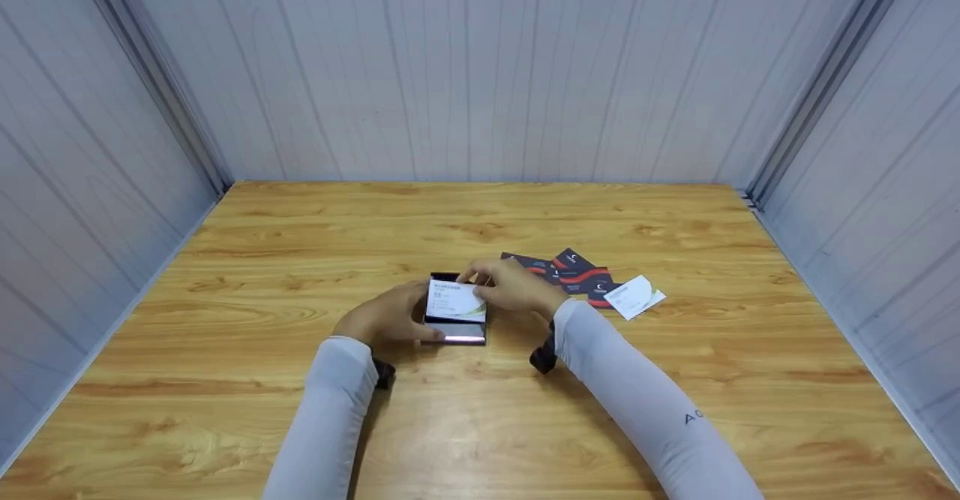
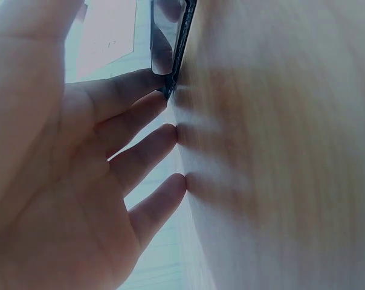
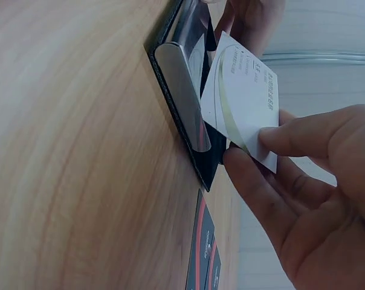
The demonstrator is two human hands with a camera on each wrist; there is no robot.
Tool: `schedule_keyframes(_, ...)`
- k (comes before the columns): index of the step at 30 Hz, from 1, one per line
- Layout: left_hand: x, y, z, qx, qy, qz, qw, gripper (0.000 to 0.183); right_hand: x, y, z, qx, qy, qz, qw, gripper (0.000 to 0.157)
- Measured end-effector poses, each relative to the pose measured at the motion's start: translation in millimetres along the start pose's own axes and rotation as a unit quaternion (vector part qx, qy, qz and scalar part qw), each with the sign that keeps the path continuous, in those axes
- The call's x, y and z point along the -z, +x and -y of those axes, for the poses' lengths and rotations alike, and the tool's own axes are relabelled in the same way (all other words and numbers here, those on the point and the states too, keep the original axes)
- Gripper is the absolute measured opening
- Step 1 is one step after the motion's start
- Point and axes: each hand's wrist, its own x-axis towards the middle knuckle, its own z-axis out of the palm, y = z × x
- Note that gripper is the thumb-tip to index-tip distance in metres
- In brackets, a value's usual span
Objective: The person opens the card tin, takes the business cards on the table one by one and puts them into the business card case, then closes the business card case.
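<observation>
A white business card (image 1: pixel 452 303) with a green curve is pinched between the thumb and fingers of my right hand (image 1: pixel 514 287). It lies tilted over an open card case (image 1: pixel 461 332), black with a shiny metal pocket. In the right wrist view the card's lower edge (image 3: pixel 214 106) meets the pocket opening; how far in it sits is hard to tell. My left hand (image 1: pixel 384 315) holds the case from its left side, thumb at the near edge. The left wrist view has a finger against the corner of the case (image 2: pixel 184 42), while other fingertips (image 2: pixel 177 181) touch the table.
Several dark cards with red stripes (image 1: pixel 581 278) lie overlapping on the wooden table (image 1: pixel 300 245), right of the case. Another white card (image 1: pixel 634 297) lies at their right end. Pale panel walls (image 1: pixel 480 72) border the table at the back and sides.
</observation>
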Motion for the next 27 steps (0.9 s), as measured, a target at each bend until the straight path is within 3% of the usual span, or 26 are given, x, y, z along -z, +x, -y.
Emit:
schedule_keyframes(9,-0.5,-1.7,-3.4,0.055,0.024,0.003,0.9982,0.093,-8.3,3.4,3.3,-0.011,-0.029,0.024,0.999,0.030)
schedule_keyframes(20,0.4,-4.1,-4.7,0.064,0.033,0.010,0.9973,0.092,-11.0,-1.0,5.9,-0.002,-0.033,0.077,0.997,0.028)
schedule_keyframes(27,0.8,-5.7,-6.6,0.071,0.027,0.011,0.9971,0.092,-13.1,-1.1,9.3,0.025,-0.072,0.090,0.993,0.026)
